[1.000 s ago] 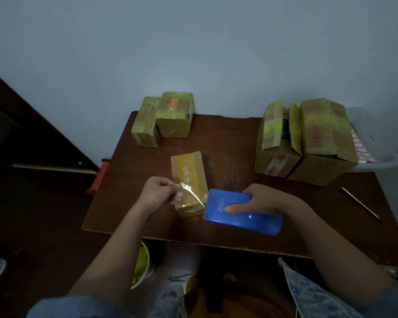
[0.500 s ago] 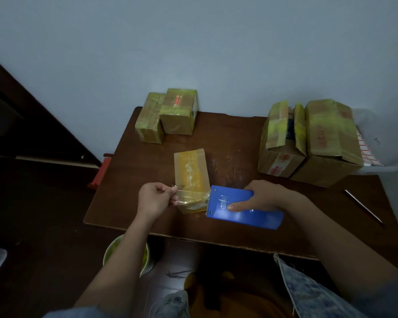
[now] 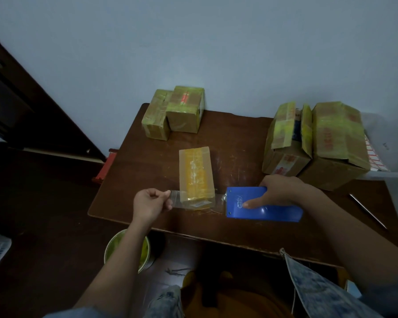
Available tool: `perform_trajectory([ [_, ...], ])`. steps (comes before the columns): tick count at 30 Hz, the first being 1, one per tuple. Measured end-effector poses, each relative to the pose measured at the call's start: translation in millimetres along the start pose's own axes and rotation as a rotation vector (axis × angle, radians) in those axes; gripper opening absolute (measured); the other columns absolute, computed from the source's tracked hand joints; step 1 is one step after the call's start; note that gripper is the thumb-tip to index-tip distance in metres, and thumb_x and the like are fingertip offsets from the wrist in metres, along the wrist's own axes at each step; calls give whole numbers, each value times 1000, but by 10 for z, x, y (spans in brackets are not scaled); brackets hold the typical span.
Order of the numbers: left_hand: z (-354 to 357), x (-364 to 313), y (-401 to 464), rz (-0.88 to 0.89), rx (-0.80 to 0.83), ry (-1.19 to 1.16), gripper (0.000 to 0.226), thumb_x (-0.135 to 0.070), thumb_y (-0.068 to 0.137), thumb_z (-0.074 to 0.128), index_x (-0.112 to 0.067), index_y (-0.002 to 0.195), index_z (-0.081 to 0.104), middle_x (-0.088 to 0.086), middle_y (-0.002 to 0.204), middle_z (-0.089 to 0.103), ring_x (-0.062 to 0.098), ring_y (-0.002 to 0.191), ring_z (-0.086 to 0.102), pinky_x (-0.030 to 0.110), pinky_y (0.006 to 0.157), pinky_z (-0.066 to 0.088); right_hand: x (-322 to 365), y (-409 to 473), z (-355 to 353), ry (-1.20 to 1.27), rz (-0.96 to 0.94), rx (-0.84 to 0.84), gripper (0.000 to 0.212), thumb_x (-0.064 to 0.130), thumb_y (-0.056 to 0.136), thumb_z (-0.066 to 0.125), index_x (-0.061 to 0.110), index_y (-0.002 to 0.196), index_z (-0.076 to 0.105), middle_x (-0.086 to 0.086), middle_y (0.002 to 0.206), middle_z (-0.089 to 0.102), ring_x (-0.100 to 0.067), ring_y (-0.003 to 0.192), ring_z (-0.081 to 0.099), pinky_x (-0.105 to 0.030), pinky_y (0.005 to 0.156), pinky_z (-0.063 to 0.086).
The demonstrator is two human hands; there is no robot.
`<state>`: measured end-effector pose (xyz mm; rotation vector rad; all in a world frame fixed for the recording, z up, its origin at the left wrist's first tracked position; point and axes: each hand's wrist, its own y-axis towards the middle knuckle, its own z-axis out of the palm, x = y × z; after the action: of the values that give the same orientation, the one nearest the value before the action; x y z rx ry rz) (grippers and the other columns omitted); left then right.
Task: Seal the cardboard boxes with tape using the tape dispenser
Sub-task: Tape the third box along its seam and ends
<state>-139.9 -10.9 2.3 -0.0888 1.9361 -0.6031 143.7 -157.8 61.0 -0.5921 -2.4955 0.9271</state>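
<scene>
Head view: left hand [image 3: 151, 204] pinching the free end of a clear tape strip [image 3: 175, 199], fingers curled. Strip stretched across the near end of a small cardboard box [image 3: 196, 177] lying on the table [image 3: 239, 143] between both hands. Right hand [image 3: 277, 191] gripping the blue tape dispenser [image 3: 265, 206], just right of the box. Taped boxes [image 3: 172, 113] beyond the left hand; larger boxes [image 3: 319, 143] beyond the right.

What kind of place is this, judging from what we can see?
Probably a small home packing corner, not a warehouse: a worn wooden table against a plain wall, several taped cardboard boxes, and a blue tape dispenser in use.
</scene>
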Motion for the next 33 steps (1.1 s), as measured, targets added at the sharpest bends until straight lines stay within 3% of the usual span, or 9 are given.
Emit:
perform_trajectory([
  [4,108,48,-23,1,-50,-73,22,-7,89,68,15,84,64,9,56,66,8,44,61,16,47,50,28,-7,-85,-135,36,-46,101,99,42,39,23,103,62,0,93,63,-18,82,61,-34,70,45],
  [6,164,71,-34,5,-73,-92,23,-7,89,68,15,84,64,10,57,67,7,44,61,16,46,49,40,-33,-136,-198,46,-79,88,97,48,41,22,90,57,2,78,53,-16,67,50,-31,64,37],
  [9,257,114,-58,35,-123,-62,24,-9,90,68,14,82,64,13,62,67,5,43,60,13,45,46,69,-50,-173,-270,62,-126,73,94,60,47,22,75,46,3,69,43,-14,61,42,-29,60,33],
  [13,315,149,-68,73,-199,45,25,-13,91,66,7,75,66,5,57,66,-1,43,58,8,49,43,83,-2,-152,-312,70,-134,76,94,62,47,21,83,54,3,74,50,-14,64,47,-27,60,36],
  [18,308,214,-30,57,-213,59,25,-15,91,66,3,73,65,9,61,70,15,55,67,30,67,56,76,16,-139,-311,48,-137,72,92,64,48,21,77,49,4,70,45,-14,61,43,-27,58,32],
  [22,340,217,-39,58,-222,55,25,-14,91,66,6,75,64,10,62,69,2,43,60,22,55,50,60,43,-134,-309,51,-130,73,93,63,48,21,78,50,4,70,44,-15,61,42,-27,57,31],
  [25,350,211,-29,56,-223,50,24,-12,91,65,7,76,64,11,63,69,1,43,59,10,48,46,55,77,-132,-297,52,-121,74,93,63,49,21,79,50,4,73,46,-14,63,44,-28,59,32],
  [30,342,242,24,34,-217,61,24,-14,91,66,5,77,65,8,61,68,11,51,64,19,55,51,50,134,-117,-292,55,-109,75,93,62,49,21,80,52,3,73,47,-15,64,45,-28,61,33],
  [33,359,255,50,27,-214,68,24,-12,91,66,7,77,65,8,60,68,6,45,62,15,50,48,38,169,-106,-301,61,-110,75,94,62,49,21,78,50,3,72,46,-14,63,45,-28,61,33],
])
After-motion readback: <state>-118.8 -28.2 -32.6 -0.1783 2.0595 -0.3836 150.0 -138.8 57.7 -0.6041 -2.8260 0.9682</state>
